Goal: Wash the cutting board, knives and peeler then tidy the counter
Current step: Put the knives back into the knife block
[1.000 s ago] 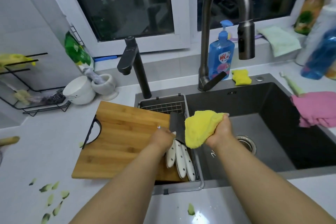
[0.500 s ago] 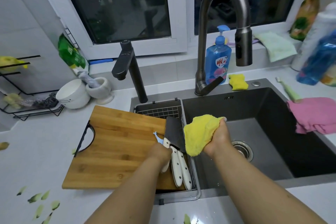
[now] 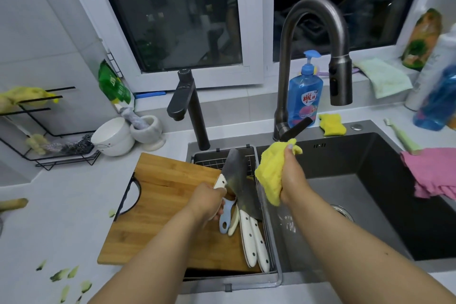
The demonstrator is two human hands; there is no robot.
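Since the earlier frame, the left hand [image 3: 209, 201] has lifted a white-handled cleaver with a broad grey blade [image 3: 234, 175] off the board, so its blade now tilts up toward the wire basket, and the right hand [image 3: 292, 177] has carried the yellow cloth [image 3: 270, 175] higher, close to the blade's right edge. The left hand's fingers are curled round the cleaver's white handle. The right hand's fingers are bunched tight around the crumpled yellow cloth, which hangs below the fist over the rim between basket and basin.

The rectangular wooden cutting board with a black loop handle [image 3: 162, 210] lies partly on the white desk [image 3: 61, 217] and partly over the metal wire basket [image 3: 269, 249] set in the left part of the sink. On the board's right end rest a pale blue peeler [image 3: 225, 219], just beneath the left hand, and two white-handled knives [image 3: 254, 242] lying side by side, handles pointing toward the person; a cream-coloured handle sits between them and the peeler.

The dark grey sink basin [image 3: 370, 205] holds only its round drain. A pink cloth [image 3: 434, 173] drapes over its right rim. Green vegetable peelings [image 3: 66, 276] lie scattered on the desk at lower left.
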